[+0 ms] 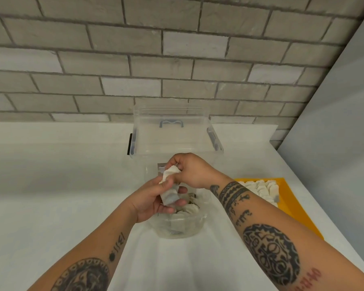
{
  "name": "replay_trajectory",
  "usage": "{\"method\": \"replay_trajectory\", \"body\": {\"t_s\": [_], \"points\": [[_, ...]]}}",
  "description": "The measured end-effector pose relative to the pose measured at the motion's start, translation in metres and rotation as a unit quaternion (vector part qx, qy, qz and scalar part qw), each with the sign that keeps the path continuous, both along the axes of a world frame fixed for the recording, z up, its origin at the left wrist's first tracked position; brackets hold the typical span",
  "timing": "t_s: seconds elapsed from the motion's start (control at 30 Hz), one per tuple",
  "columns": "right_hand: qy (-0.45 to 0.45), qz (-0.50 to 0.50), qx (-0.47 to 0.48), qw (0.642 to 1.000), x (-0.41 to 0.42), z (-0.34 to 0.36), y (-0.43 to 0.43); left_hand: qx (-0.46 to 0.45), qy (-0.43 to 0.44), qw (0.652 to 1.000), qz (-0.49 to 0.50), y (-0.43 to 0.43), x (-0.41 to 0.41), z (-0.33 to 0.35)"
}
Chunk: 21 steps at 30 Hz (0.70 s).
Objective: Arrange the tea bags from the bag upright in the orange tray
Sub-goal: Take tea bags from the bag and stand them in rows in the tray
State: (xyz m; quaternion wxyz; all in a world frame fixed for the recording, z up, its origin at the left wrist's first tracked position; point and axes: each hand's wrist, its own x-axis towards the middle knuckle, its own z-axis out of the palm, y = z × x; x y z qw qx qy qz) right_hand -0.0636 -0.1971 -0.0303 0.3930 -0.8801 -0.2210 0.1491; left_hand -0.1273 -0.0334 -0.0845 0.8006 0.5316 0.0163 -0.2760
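White desk [51,185], head view only. Both hands meet at frame centre, above a clear bag [189,232] that sits on the desk.

Right hand [190,172] comes in from the lower right with its fingers curled, pinching a white tea bag [171,171] by its upper end. Left hand [153,201] comes in from the lower left, palm up, with thumb and fingers curled round a second tea bag [170,195], greyish-white. That one is just below the first; cannot tell if the two touch.

The clear bag is open at the top, with loose tea bags [190,209] piled inside, partly hidden by the left hand.

Orange tray [303,217] lies at mid right of the frame, near the clear bag but apart from it. The right forearm covers its near left part. Rows of tea bags [259,189] stand packed side by side at the tray's far end.

Clear plastic box [172,141] with a grey handle stands behind the hands, upper centre, against the brick wall [135,59].
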Motion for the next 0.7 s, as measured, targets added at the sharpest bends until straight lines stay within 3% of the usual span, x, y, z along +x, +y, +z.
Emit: {"method": "replay_trajectory", "body": {"t_s": [0.23, 0.43, 0.53, 0.7], "points": [[0.062, -0.020, 0.071, 0.995, 0.001, -0.018, 0.009, -0.029, 0.024, 0.993, 0.113, 0.005, -0.001, -0.008], [0.039, -0.050, 0.071, 0.995, -0.006, -0.037, 0.008, -0.043, 0.054, 0.990, 0.126, 0.007, -0.002, -0.012], [0.016, -0.042, 0.027, 0.999, -0.010, -0.046, 0.007, -0.030, 0.062, 0.991, 0.116, 0.003, -0.003, -0.015], [0.036, -0.101, 0.053, 0.993, -0.017, -0.054, 0.000, 0.000, 0.071, 0.978, 0.195, 0.007, -0.001, -0.026]]}}
